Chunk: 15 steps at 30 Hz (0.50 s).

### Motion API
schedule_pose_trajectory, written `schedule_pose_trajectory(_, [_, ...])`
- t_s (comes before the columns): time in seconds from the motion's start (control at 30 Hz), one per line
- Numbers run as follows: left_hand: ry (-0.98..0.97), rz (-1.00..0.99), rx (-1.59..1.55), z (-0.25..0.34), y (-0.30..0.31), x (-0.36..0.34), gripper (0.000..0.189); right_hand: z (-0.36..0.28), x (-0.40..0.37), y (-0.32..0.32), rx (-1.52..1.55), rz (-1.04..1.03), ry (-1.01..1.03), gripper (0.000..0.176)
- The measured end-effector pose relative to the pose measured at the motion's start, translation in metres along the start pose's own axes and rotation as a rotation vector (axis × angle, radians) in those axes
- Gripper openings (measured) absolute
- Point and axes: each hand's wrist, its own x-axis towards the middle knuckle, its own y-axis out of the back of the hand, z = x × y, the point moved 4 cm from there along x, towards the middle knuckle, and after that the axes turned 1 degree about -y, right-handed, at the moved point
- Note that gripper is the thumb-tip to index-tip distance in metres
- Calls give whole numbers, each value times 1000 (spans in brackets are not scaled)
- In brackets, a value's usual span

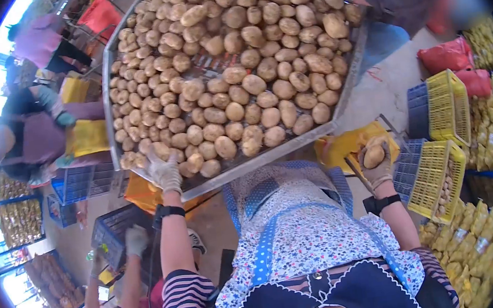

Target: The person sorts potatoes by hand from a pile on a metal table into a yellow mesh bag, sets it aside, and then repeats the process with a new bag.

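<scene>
A metal-rimmed sorting table (259, 160) heaped with potatoes (218, 116) spreads out in front of me. At its near left corner, my left hand (165, 173) in a pale work glove rests among the potatoes, fingers stretched out and touching some of them. Off to the right, below the table's edge, my gloved right hand (379, 171) is closed around a potato (373, 155). That hand is over the mouth of a yellow mesh bag (337, 149), beside its metal frame.
Yellow crates (435, 179) and dark blue crates stand at right, near stacked filled bags (478, 244). An orange bag (144, 189) hangs below my left hand. Co-workers occupy the left side and top right; one's gloved hands are at a dark crate (113, 228).
</scene>
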Motion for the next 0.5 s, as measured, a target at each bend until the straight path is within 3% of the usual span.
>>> schedule_pose_trajectory(0.03, [26, 1, 33, 4, -4, 1, 83, -10, 0, 19, -21, 15, 22, 64])
schedule_pose_trajectory(0.1, [56, 13, 51, 12, -12, -3, 84, -33, 7, 52, -92, 443, 162, 46])
schedule_pose_trajectory(0.13, [75, 26, -92, 15, -13, -2, 84, -39, 11, 54, -97, 436, 171, 46])
schedule_pose_trajectory(0.2, [98, 47, -239, 18, -14, 1, 85, -56, 8, 67, -611, 865, 203, 60])
schedule_pose_trajectory(0.23, [99, 40, -196, 19, -13, 2, 85, -58, 23, 67, -719, 684, 500, 58])
schedule_pose_trajectory(0.3, [111, 33, -148, 13, -14, 5, 85, -44, 45, 20, -1126, 289, 747, 53])
schedule_pose_trajectory(0.37, [-4, -16, -141, 8, -19, 12, 86, 27, 17, -106, -1421, -8, 1012, 48])
schedule_pose_trajectory(0.4, [-5, -14, -140, 5, -19, 16, 86, 74, -13, -191, -1399, -225, 804, 46])
schedule_pose_trajectory(0.43, [-11, -33, -128, 4, -20, 18, 86, 109, -14, -231, -1591, -284, 974, 47])
schedule_pose_trajectory(0.5, [-34, -46, -96, 4, -20, 21, 85, 182, 1, -302, -1658, -717, 1210, 48])
